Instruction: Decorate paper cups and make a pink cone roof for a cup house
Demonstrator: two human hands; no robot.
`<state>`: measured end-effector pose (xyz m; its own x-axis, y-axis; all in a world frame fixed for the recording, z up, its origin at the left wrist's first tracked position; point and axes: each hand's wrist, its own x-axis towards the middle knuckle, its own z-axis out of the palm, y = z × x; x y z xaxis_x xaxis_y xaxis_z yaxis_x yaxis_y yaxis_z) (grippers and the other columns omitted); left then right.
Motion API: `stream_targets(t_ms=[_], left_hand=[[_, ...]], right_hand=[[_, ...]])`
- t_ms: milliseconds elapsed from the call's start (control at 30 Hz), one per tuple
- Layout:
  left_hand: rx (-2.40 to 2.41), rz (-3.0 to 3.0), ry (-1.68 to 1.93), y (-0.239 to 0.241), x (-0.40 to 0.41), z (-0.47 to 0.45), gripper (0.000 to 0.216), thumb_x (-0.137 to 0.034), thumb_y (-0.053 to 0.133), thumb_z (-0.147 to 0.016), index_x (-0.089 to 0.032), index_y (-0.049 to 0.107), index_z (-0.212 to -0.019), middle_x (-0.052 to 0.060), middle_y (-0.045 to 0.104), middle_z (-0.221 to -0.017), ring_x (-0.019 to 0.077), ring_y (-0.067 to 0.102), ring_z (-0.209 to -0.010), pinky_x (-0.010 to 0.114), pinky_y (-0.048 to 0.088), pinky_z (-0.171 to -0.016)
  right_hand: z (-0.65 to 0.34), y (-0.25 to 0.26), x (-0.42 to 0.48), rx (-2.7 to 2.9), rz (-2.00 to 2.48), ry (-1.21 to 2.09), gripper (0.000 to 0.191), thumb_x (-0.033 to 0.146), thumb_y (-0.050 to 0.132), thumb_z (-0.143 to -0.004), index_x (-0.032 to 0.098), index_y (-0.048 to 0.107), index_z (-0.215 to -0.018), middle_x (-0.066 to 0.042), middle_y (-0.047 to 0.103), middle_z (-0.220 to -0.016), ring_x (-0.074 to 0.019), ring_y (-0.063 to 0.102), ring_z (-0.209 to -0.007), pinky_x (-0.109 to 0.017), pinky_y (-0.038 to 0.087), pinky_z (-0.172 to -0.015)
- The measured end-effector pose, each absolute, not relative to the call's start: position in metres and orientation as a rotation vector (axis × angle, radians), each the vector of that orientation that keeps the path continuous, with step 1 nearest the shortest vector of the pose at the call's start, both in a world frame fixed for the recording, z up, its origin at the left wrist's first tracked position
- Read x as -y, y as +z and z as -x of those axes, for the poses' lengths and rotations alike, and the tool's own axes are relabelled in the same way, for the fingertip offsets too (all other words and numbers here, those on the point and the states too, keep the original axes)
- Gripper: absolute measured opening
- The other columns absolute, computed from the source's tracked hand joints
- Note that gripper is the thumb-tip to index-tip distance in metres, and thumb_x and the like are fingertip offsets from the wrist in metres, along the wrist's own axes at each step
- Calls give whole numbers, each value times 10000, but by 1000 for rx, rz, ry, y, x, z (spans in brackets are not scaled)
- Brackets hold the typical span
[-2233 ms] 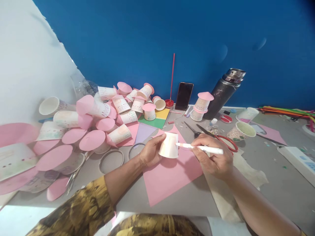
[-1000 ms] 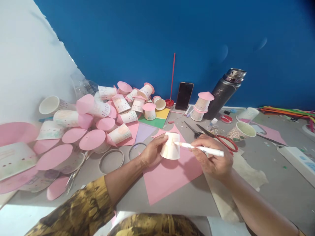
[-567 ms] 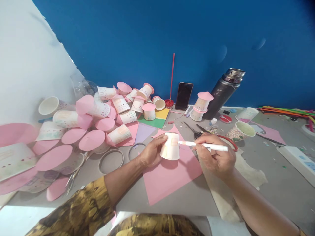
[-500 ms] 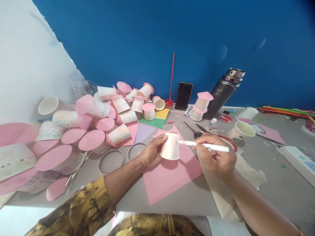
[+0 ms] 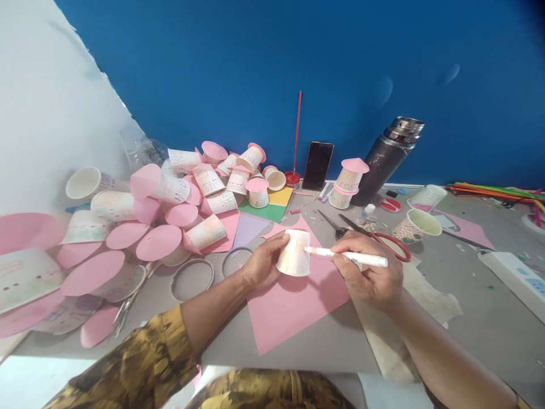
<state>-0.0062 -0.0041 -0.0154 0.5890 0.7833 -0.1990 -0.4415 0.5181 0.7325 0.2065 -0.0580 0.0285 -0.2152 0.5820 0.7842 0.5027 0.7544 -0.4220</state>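
My left hand [image 5: 264, 262] grips a white paper cup [image 5: 293, 260] from its left side, the cup turned upside down with its wide rim low. Faint peach marks show on the cup's wall. In my right hand [image 5: 370, 270] is a white marker pen [image 5: 361, 258], held like a pencil, its peach tip pointing left and meeting the right part of the wall. Pink paper [image 5: 293, 318] lies on the table under the cup. Behind my right hand rests a pair of scissors [image 5: 392, 245] with red handles.
Paper cups with pink cone tops [image 5: 159, 243] are heaped at the left. Two stacked cups [image 5: 349, 177], a phone [image 5: 318, 166] and a dark flask [image 5: 385, 162] stand along the blue wall. Tape rings [image 5: 192, 281] lie left of my hand; a power strip [image 5: 517, 281] lies at right.
My right hand has moved the marker slightly left and down, so its tip is further onto the cup's wall. My left hand and the cup have barely shifted.
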Motion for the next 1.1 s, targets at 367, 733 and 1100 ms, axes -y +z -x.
stream_targets(t_ms=[367, 733, 1100], left_hand=[[-562, -612, 848, -17, 3, 5, 320, -366, 744, -876, -110, 748, -1067, 127, 763, -962, 258, 714, -865, 385, 550, -848], [-467, -490, 999, 1, 1, 5, 405, -259, 694, -930, -172, 682, -1325, 126, 710, -1319, 242, 666, -1162, 361, 502, -1035], [-557, -804, 1000, -6, 6, 2, 413, -232, 862, -728, -206, 717, -1113, 63, 697, -1099, 205, 651, -981, 317, 507, -841]], right_hand=[[-208, 27, 61, 1767, 862, 106, 135, 134, 627, -930, 219, 683, -1018, -25, 717, -782, -179, 661, -649, -312, 528, -600], [-200, 12, 51, 1684, 1256, 257, 114, 324, 657, -958, 225, 672, -1015, 21, 718, -720, -125, 646, -571, -233, 509, -577], [-197, 7, 48, 1349, 1305, 439, 185, 356, 733, -870, 236, 679, -999, -2, 713, -844, -152, 650, -681, -241, 506, -587]])
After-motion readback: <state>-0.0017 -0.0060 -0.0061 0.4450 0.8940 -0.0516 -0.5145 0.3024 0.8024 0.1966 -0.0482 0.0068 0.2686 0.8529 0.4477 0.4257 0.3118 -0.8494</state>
